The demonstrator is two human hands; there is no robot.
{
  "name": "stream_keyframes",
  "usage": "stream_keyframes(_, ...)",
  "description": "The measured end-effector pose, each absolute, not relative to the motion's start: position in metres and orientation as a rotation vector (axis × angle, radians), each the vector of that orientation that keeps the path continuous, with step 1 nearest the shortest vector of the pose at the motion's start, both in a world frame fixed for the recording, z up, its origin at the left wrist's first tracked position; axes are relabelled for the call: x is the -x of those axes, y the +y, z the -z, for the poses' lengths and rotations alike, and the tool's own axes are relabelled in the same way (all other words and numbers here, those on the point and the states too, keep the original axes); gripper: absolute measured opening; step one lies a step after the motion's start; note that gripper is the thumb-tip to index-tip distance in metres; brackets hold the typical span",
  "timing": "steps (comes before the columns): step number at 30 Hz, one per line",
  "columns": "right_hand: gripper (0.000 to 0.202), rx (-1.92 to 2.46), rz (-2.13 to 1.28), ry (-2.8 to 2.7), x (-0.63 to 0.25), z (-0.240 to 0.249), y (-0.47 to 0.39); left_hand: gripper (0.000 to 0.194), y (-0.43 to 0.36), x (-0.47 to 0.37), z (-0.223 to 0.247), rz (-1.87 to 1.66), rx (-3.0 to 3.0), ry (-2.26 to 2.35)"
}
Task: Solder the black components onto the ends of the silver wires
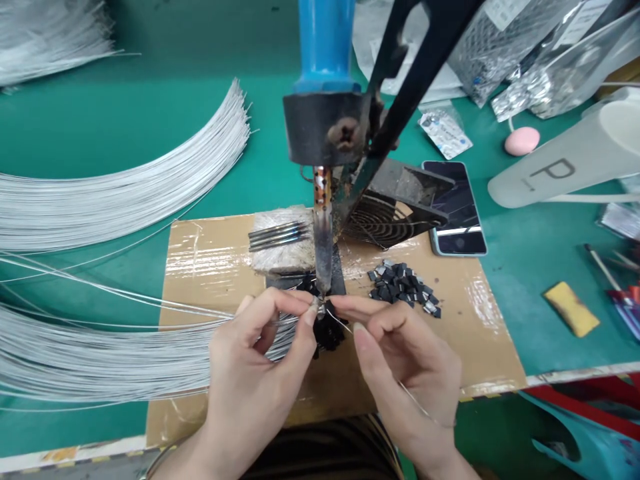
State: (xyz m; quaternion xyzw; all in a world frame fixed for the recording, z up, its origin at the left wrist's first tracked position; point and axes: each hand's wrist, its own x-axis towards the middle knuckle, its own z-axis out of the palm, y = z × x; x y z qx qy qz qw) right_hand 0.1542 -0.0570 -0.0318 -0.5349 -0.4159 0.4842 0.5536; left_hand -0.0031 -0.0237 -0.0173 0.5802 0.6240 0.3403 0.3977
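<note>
Just below the tip of a blue-handled soldering iron (323,227), my left hand (265,360) is pinched, with its fingertips on a white wire at a small part. My right hand (410,367) is closed around a thin solder wire (415,402), which runs from its palm past the thumb toward the iron's tip. Under the fingertips lies a heap of small black pieces (330,330). A bundle of white wires (125,357) passes beneath my left hand. The exact contact at the tip is too small to make out.
Brown cardboard (210,267) covers the green table. A small fan (390,213) stands behind the iron, beside a phone (459,213). More black pieces (404,285) lie at right, with a yellow sponge (571,309) and white cup (565,160) beyond. Another wire bundle (150,193) curves left.
</note>
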Motion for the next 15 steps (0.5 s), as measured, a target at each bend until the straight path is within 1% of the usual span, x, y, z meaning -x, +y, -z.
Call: stream_keyframes(15,0.020,1.242,-1.123,-0.940,-0.1506,0.0321,-0.0470,0.008,-0.0144,-0.0014,0.0155,-0.929,-1.401,1.594)
